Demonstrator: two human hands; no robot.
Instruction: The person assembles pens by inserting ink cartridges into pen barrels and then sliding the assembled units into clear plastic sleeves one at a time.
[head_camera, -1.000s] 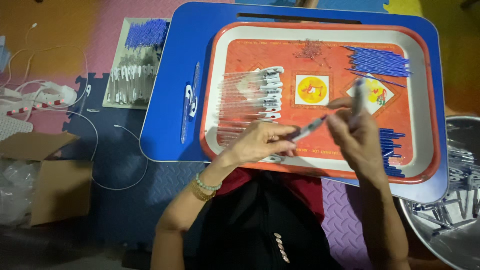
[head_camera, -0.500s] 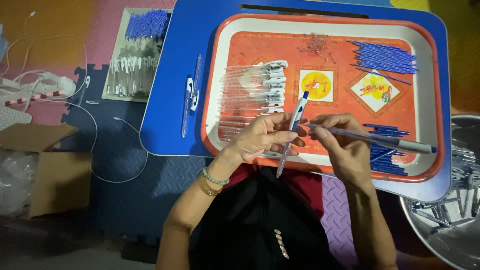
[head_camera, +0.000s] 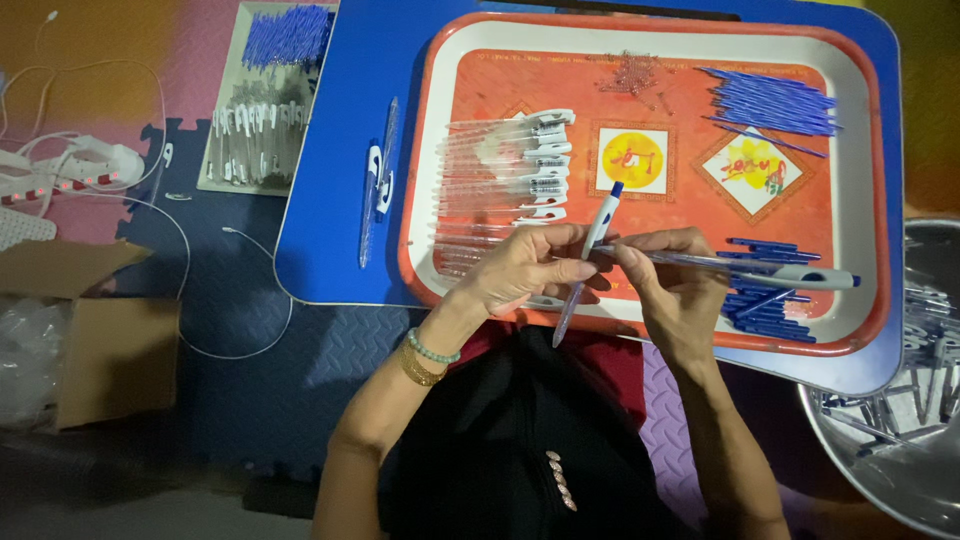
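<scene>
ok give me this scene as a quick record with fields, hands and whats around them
left hand: holds a clear pen with a blue tip, tilted, tip up
right hand: holds a second pen, lying roughly level, white end pointing right
tray: orange, white rim, on a blue board
on tray: row of clear barrels at left, blue refills top right, blue caps by the right hand
bowl: metal, lower right, holds finished pens
floor left: cardboard box, second tray of parts
</scene>
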